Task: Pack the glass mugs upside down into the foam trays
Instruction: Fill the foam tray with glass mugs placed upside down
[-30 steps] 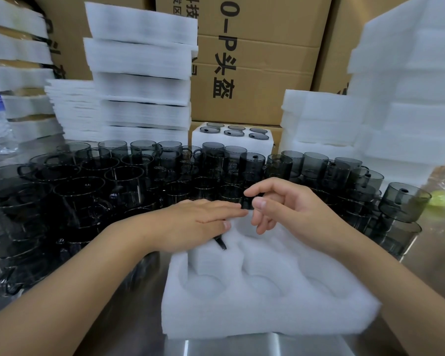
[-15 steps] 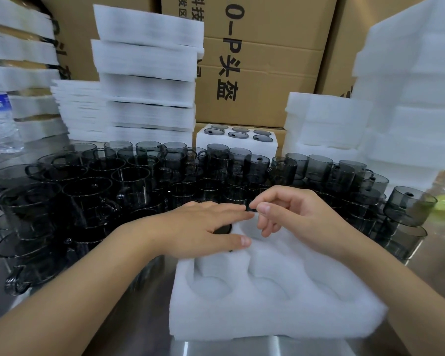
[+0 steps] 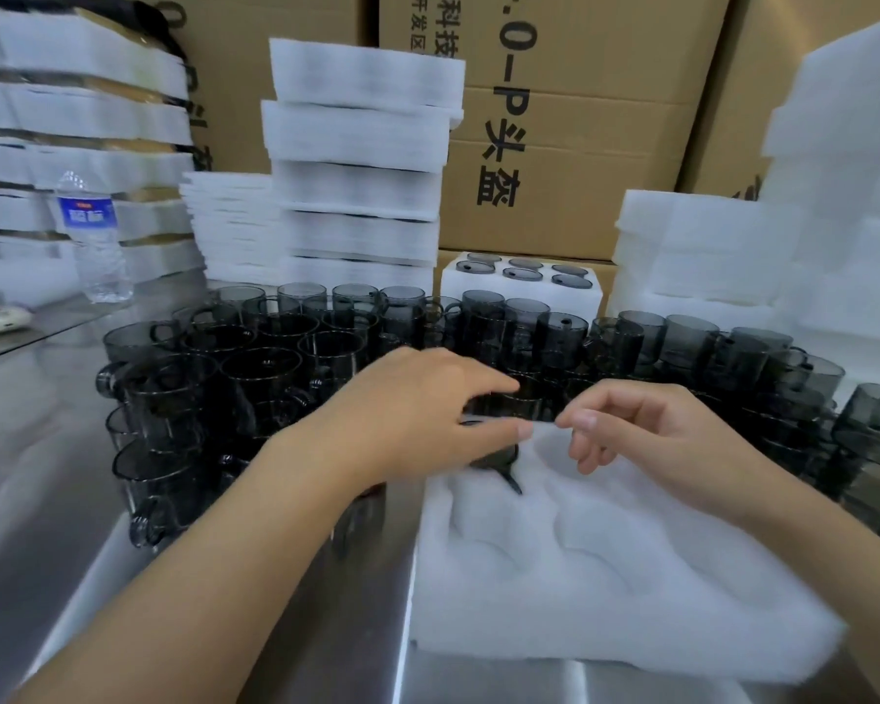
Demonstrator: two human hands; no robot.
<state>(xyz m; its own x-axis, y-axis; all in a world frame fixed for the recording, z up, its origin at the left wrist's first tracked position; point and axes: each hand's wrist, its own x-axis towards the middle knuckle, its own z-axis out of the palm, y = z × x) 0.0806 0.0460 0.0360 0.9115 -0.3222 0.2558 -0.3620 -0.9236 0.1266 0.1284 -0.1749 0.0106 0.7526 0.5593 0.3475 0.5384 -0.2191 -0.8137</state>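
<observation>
Under the left hand — one glass mug, apparently mouth-down in the foam tray pocket beneath the palm. Mostly hidden; only dark glass and a handle showing just below the thumb tip. Fingers and thumb nearly straight, fanned across the top. Pressing or clasping: cannot tell.

Just past the left fingertips: right hand, loosely curled, nothing in it, above the tray's far edge.

Beyond both hands and outward of the left wrist: loose mugs, crowded rim to rim on the steel counter. On the wrist side of both hands: unfilled pockets.

Step in hand, as judged: seating this mug fully.

Notes for doing it well:
- Bear straight down with a flat palm. A tilted rim would likely bind in the foam.
- Line up the handle with any cut beside the pocket before pushing; too blurred here to confirm one.
- Bring the idle right hand down onto bare foam beside the left. Light foam on steel probably slides.
- Aim for the base flush with the foam top, as in the filled tray well beyond the fingertips.
- Lift off vertically — packed glass sits close behind the left fingers, and a nudge could knock one into its neighbours.
</observation>
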